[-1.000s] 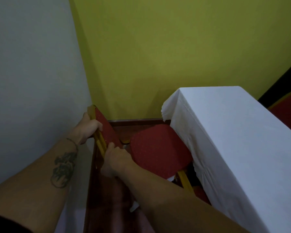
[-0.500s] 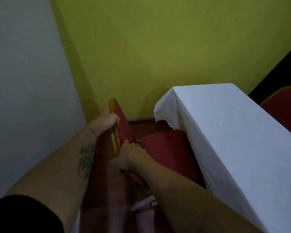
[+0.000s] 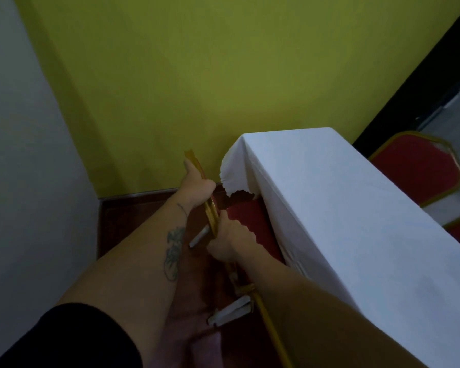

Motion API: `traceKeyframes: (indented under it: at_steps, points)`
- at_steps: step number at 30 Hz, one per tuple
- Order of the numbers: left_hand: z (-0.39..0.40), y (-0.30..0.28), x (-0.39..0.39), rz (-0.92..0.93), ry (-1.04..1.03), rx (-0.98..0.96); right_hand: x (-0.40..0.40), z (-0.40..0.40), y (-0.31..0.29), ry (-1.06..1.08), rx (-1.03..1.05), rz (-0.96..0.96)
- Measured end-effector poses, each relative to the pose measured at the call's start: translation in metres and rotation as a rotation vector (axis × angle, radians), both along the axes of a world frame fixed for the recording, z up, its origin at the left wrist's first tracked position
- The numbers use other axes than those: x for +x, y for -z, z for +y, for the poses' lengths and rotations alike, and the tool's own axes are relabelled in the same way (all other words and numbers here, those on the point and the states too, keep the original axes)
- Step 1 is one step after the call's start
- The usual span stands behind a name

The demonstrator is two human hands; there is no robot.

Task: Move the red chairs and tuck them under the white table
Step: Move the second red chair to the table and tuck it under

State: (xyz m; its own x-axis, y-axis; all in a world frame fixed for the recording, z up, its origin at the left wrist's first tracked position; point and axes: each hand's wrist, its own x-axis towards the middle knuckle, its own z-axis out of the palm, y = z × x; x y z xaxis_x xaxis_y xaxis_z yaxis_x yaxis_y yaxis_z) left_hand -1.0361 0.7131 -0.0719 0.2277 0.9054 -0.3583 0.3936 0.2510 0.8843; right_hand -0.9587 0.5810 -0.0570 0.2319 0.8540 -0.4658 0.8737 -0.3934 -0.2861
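Note:
A red chair with a gold frame stands at the near side of the white table (image 3: 343, 197). Its red seat (image 3: 252, 221) is mostly under the hanging cloth; only a strip shows. I see the backrest (image 3: 211, 211) edge-on as a thin gold bar. My left hand (image 3: 197, 188) grips the upper part of that backrest. My right hand (image 3: 229, 240) grips it lower down. A gold rear leg (image 3: 266, 322) runs down under my right forearm. A second red chair (image 3: 417, 168) stands beyond the table's far side.
A yellow wall closes the far end and a pale wall (image 3: 24, 181) runs along the left, leaving a narrow strip of dark red floor (image 3: 133, 221). White chair feet (image 3: 230, 313) rest on that floor.
The chair has slid to the right, further under the tablecloth, so less of the seat shows. Both hands moved right with the backrest and kept their grip.

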Motion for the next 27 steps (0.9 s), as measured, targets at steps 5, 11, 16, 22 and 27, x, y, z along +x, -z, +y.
traceKeyframes:
  at_steps: [5,11,16,22,27]
  points:
    - [0.004,-0.001,0.011,0.059,0.016,0.034,0.008,0.004,0.006,0.041,0.028,0.078]
    - [-0.021,-0.006,0.006,0.117,0.083,-0.011,0.016,-0.010,0.012,0.037,0.086,0.151]
    - [-0.065,0.003,0.009,-0.008,0.111,-0.245,0.028,-0.047,0.017,-0.003,-0.052,0.145]
    - [-0.069,0.012,0.019,-0.048,0.039,-0.273,0.049,-0.091,0.029,-0.007,-0.184,0.010]
    - [-0.061,0.013,0.026,-0.031,0.005,-0.272,0.064,-0.085,0.031,0.006,-0.077,0.093]
